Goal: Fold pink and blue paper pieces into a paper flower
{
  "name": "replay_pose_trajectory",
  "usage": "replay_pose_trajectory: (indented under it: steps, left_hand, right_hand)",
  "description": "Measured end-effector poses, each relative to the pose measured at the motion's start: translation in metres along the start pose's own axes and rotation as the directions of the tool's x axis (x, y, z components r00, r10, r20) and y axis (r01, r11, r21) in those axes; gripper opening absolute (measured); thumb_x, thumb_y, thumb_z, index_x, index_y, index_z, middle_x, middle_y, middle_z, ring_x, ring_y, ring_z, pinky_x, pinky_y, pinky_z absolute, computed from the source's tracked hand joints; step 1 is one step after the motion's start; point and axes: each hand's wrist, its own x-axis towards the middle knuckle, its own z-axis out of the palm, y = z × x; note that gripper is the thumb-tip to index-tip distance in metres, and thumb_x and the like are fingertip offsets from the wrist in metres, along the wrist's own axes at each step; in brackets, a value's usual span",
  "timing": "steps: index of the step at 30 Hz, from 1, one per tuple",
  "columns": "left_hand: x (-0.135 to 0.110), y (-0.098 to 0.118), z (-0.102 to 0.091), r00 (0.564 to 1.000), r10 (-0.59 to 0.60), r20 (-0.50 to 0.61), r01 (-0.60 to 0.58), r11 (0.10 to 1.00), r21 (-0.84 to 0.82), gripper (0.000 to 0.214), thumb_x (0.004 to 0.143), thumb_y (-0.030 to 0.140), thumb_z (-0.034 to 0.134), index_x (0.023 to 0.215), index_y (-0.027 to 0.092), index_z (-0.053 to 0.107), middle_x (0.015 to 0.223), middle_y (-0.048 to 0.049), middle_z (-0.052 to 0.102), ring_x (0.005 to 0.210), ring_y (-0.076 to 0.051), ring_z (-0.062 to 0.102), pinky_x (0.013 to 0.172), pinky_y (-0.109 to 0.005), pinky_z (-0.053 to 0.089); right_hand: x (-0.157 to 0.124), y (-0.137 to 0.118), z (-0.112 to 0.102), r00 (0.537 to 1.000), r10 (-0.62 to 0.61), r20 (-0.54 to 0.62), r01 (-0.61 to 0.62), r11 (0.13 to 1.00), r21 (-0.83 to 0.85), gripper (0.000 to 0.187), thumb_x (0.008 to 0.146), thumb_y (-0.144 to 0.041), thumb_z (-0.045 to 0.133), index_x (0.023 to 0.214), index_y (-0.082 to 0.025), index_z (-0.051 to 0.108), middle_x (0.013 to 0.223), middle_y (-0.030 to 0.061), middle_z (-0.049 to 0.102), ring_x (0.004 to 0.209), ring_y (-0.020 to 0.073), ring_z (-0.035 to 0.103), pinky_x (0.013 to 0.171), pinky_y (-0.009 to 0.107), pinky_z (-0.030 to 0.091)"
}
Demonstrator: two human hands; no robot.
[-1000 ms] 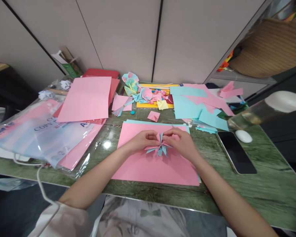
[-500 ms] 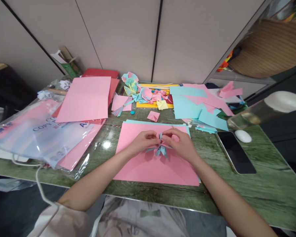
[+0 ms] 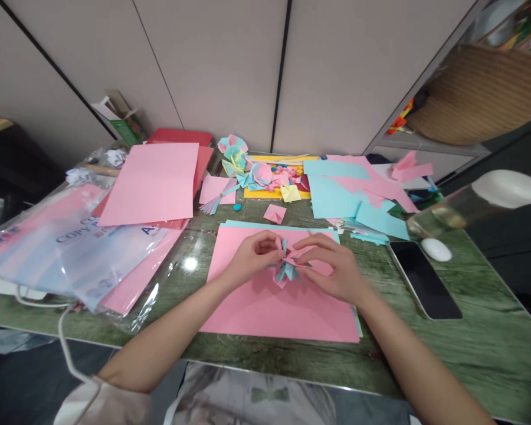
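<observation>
Between my two hands is a folded paper flower [image 3: 287, 270] in pink and light blue, with pointed petals spreading out. My left hand [image 3: 254, 254] pinches it from the left side with thumb and fingers. From the right, my right hand [image 3: 334, 265] grips a pink petal between thumb and fingers. Part of the flower is hidden behind my fingers. Beneath the hands lies a stack of pink paper [image 3: 278, 313] with light blue sheets showing at its edges. Just beyond the stack sits a small pink folded square [image 3: 275, 213].
Finished paper flowers [image 3: 234, 154] and a yellow tray [image 3: 256, 193] of small colourful pieces are at the back. Blue paper sheets [image 3: 334, 198], a phone [image 3: 425, 280], a white mouse [image 3: 436, 249] and a bottle [image 3: 460, 206] stand right. Plastic-wrapped paper [image 3: 84, 248] covers the left.
My right hand has shifted slightly right and opened its grip wider around the flower's right petals. The flower has turned a little between the hands. The whole view has tilted slightly.
</observation>
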Motion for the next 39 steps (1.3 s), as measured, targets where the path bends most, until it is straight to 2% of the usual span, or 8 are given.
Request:
replay_pose_trajectory:
  steps: [4,8,11,14,19,27,33,39]
  left_hand:
    - [-0.005,0.001,0.002,0.994,0.102,-0.027,-0.099,0.989,0.111,0.024,0.066,0.023,0.068,0.086,0.015,0.060,0.077,-0.0038,0.061,0.069,-0.012,0.058,0.064,-0.024,0.048]
    - [-0.011,0.004,0.007,0.984,0.172,-0.048,-0.157,0.961,0.229,0.019,0.066,0.020,0.066,0.084,0.015,0.063,0.079,-0.0061,0.062,0.074,-0.015,0.058,0.065,-0.024,0.047]
    - [-0.014,0.005,0.010,0.976,0.201,-0.080,-0.173,0.946,0.273,0.017,0.066,0.016,0.065,0.083,0.016,0.063,0.079,-0.0057,0.062,0.075,-0.015,0.059,0.065,-0.024,0.048]
    - [-0.013,0.002,0.011,0.971,0.203,-0.125,-0.163,0.948,0.272,0.018,0.065,0.014,0.064,0.083,0.017,0.063,0.079,-0.0048,0.063,0.076,-0.015,0.060,0.067,-0.025,0.048]
    - [-0.007,-0.009,0.010,0.974,0.139,-0.177,-0.091,0.963,0.252,0.020,0.065,0.017,0.065,0.084,0.016,0.061,0.079,-0.0038,0.062,0.072,-0.013,0.058,0.066,-0.024,0.048]
    - [-0.002,-0.018,0.009,0.981,0.120,-0.150,-0.077,0.961,0.266,0.019,0.067,0.015,0.061,0.083,0.018,0.054,0.078,-0.0004,0.058,0.069,-0.010,0.056,0.064,-0.021,0.047]
    - [0.002,-0.023,0.009,0.977,0.142,-0.158,-0.096,0.958,0.269,0.020,0.068,0.018,0.061,0.087,0.017,0.055,0.075,-0.0003,0.057,0.070,-0.011,0.057,0.067,-0.024,0.048]
    - [0.002,-0.024,0.009,0.980,0.121,-0.157,-0.088,0.975,0.205,0.021,0.067,0.020,0.061,0.087,0.016,0.055,0.081,-0.0026,0.060,0.076,-0.013,0.059,0.071,-0.026,0.049]
  right_hand:
    - [-0.004,-0.002,0.003,0.980,-0.165,-0.108,0.149,0.978,-0.143,0.011,0.072,-0.015,0.060,0.079,-0.023,0.059,0.092,0.0045,0.065,0.087,0.0183,0.059,0.076,0.037,0.046]
    - [-0.007,-0.002,0.005,0.961,-0.255,-0.106,0.226,0.948,-0.224,0.013,0.070,-0.016,0.061,0.078,-0.025,0.057,0.091,0.0029,0.066,0.082,0.0180,0.059,0.072,0.037,0.046]
    - [-0.009,-0.002,0.007,0.954,-0.278,-0.111,0.242,0.934,-0.261,0.015,0.068,-0.014,0.062,0.075,-0.025,0.054,0.086,0.0013,0.067,0.078,0.0173,0.057,0.070,0.036,0.044]
    - [-0.009,-0.001,0.013,0.968,-0.208,-0.139,0.168,0.951,-0.259,0.014,0.070,-0.015,0.061,0.074,-0.024,0.052,0.078,0.0010,0.065,0.074,0.0164,0.055,0.069,0.035,0.042]
    - [-0.007,-0.002,0.023,0.987,0.002,-0.158,-0.037,0.975,-0.218,0.007,0.075,-0.016,0.055,0.075,-0.022,0.050,0.069,0.0007,0.059,0.069,0.0155,0.052,0.070,0.034,0.040]
    - [-0.005,-0.003,0.033,0.966,0.230,-0.121,-0.251,0.945,-0.209,0.008,0.078,-0.018,0.049,0.085,-0.022,0.050,0.077,0.0022,0.058,0.074,0.0182,0.051,0.074,0.037,0.039]
    - [-0.005,0.001,0.036,0.960,0.259,-0.103,-0.276,0.936,-0.217,0.024,0.080,-0.017,0.046,0.102,-0.023,0.053,0.083,0.0036,0.061,0.078,0.0200,0.054,0.076,0.040,0.040]
    - [-0.006,0.001,0.036,0.955,0.259,-0.142,-0.285,0.934,-0.215,0.022,0.078,-0.017,0.050,0.098,-0.024,0.056,0.081,0.0025,0.062,0.079,0.0200,0.054,0.081,0.042,0.039]
